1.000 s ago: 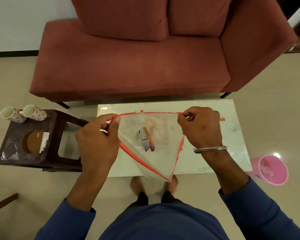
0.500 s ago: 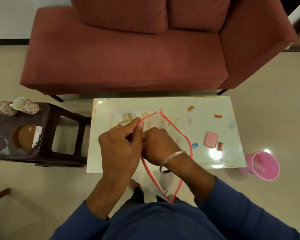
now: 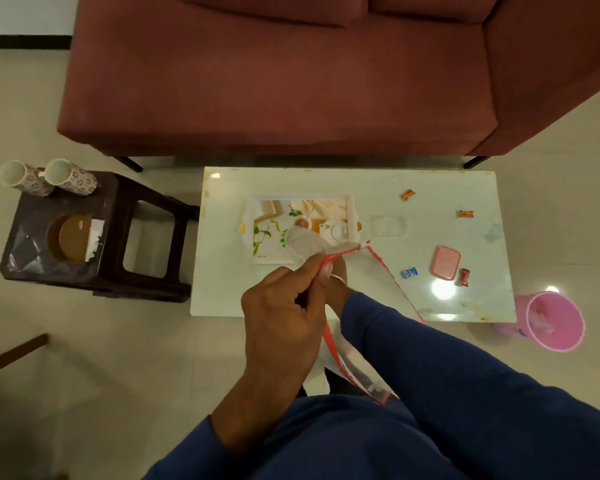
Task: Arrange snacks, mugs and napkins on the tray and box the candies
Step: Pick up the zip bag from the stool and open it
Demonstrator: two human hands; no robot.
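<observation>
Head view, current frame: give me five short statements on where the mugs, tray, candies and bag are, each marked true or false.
1. Both floral mugs stand on the dark side stool. True.
2. The printed tray already holds the mugs. False: no mug is on it; it lies on the white table.
3. The left hand pinches the red-edged clear bag. True.
4. The pink box sits inside the pink bin. False: it lies on the table, and the bin stands on the floor.
5. Loose candies, such as the blue one, lie on the table. True.

The right hand is hidden behind the left.
</observation>
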